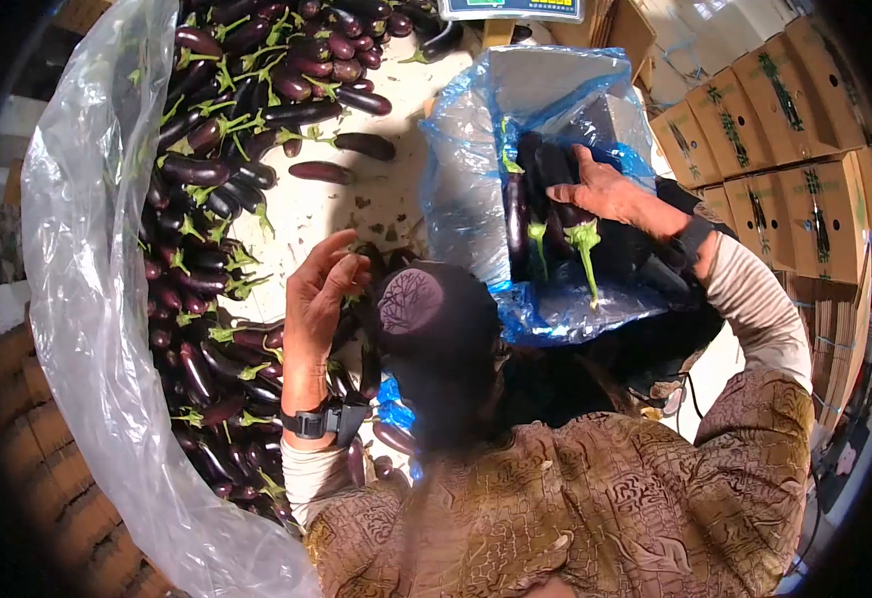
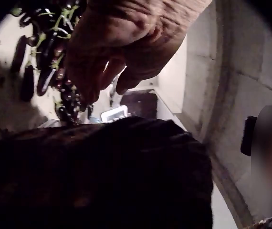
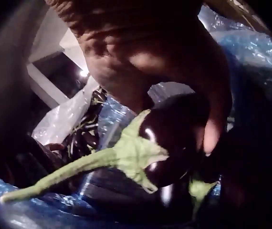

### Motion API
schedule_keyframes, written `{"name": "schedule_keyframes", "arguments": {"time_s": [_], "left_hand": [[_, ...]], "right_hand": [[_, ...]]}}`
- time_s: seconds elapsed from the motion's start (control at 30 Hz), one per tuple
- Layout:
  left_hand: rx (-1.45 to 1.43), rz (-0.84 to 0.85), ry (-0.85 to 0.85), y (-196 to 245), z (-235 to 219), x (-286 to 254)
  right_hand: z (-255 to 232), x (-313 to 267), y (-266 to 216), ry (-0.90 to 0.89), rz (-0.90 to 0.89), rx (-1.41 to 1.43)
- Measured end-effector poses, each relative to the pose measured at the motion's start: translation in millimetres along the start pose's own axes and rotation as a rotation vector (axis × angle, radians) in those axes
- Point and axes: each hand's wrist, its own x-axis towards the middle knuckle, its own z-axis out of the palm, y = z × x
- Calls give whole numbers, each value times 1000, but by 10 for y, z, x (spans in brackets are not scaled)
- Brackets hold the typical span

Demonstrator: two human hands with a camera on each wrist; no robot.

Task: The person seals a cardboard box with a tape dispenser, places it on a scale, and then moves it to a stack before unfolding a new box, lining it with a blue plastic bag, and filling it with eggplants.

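Observation:
Inside a box lined with blue plastic (image 1: 461, 199), my right hand (image 1: 610, 189) grips a dark eggplant (image 1: 567, 214) whose green stem points toward the body. In the right wrist view the fingers of my right hand (image 3: 160, 62) curl round this eggplant (image 3: 169, 138). Other eggplants (image 1: 518, 224) lie beside it in the box. My left hand (image 1: 321, 289) hangs over the white table (image 1: 301, 214), fingers loosely bent, with nothing seen in them; the left wrist view shows the left hand (image 2: 126, 43) apart from the eggplants (image 2: 45, 81).
A large heap of eggplants (image 1: 196, 174) covers the table's left side, bordered by clear plastic sheeting (image 1: 97, 199). A scale (image 1: 516, 8) stands beyond the lined box. Stacked cardboard boxes (image 1: 785, 100) are at the right. Loose eggplants lie near the left forearm.

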Motion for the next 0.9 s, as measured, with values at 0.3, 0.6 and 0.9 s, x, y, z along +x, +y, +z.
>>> {"name": "schedule_keyframes", "arguments": {"time_s": [0.3,0.6,0.9], "left_hand": [[-232,-289,248,-2010,-226,-223],[-37,-348,263,-2238,-100,-385],[200,-239,347,-2436,-371,359]], "right_hand": [[237,423,141,95,23,-667],[567,437,539,189,-209,-988],[143,-212,99,-334,-208,-853]]}}
